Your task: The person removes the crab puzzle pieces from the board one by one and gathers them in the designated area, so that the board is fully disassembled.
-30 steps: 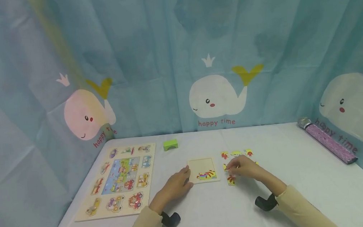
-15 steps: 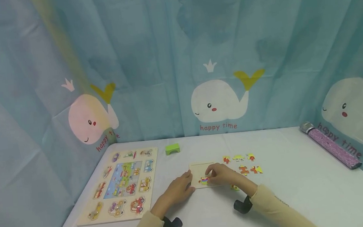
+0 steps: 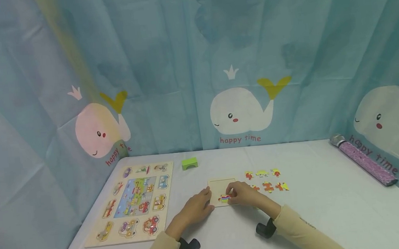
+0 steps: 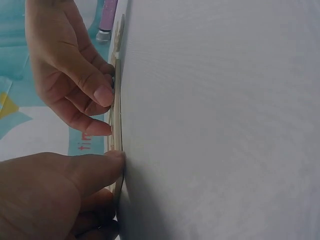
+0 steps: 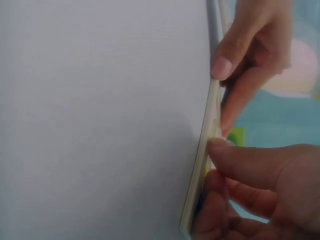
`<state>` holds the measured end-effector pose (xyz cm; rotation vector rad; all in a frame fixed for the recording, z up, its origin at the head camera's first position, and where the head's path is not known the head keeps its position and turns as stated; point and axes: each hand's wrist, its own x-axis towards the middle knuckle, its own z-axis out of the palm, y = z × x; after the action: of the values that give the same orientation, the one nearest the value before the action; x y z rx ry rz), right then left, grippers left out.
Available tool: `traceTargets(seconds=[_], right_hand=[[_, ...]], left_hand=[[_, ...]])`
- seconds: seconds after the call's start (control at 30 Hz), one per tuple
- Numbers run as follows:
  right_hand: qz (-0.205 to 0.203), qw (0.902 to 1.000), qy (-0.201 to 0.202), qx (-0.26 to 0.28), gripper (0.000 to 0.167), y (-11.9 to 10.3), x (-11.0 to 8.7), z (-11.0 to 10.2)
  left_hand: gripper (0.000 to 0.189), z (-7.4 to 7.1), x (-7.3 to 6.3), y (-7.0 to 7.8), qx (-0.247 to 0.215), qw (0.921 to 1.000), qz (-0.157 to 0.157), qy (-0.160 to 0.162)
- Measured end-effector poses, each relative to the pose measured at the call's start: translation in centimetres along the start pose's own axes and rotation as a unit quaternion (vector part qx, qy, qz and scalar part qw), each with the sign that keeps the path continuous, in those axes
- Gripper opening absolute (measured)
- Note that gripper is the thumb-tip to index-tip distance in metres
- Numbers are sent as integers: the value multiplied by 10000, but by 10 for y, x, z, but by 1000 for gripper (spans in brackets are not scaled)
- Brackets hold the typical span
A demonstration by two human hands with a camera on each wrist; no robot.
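A small square wooden puzzle board (image 3: 217,184) lies before me, with a rainbow-striped puzzle piece (image 3: 224,198) along its near side. My left hand (image 3: 195,207) holds the board's near left corner, fingers along the left edge and thumb at the near edge. Over the near right corner, my right hand (image 3: 243,195) has its thumb and fingers curled at a puzzle piece, which they mostly hide. A yellow bit shows between those fingers in the right wrist view. Several loose red and yellow puzzle pieces (image 3: 268,187) lie right of the board; the nearest is mostly hidden by the right hand.
At left lies a large vehicle puzzle (image 3: 134,197) with knobbed pieces. A green arch block (image 3: 189,163) stands behind the board. The pink glittery microphone (image 3: 364,159) rests at the table's far right. Behind the white table (image 3: 315,225) hangs a whale-print curtain (image 3: 167,83).
My right hand has moved left from the loose pieces onto the board's near right corner, covering the red-and-yellow piece seen there before. My left hand has stayed at the board's left edge.
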<state>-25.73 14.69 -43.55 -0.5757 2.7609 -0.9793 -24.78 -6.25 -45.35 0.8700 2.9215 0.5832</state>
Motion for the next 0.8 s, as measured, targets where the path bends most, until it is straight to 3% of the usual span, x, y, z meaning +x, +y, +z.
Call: traceTargets(seconds=[0.3,0.53,0.8], right_hand=[[60,9999,53,-73,19,1,1,1],[-187,9998,74,-51,19,3,0,2],[-220,9989,360,-219,21,7,0,6]], left_hand=[[53,-1,2,0,135,9999,-3,-17],[53,-1,0,1,76,10000,16,7],[53,0,0,1,78,10000,16,49]])
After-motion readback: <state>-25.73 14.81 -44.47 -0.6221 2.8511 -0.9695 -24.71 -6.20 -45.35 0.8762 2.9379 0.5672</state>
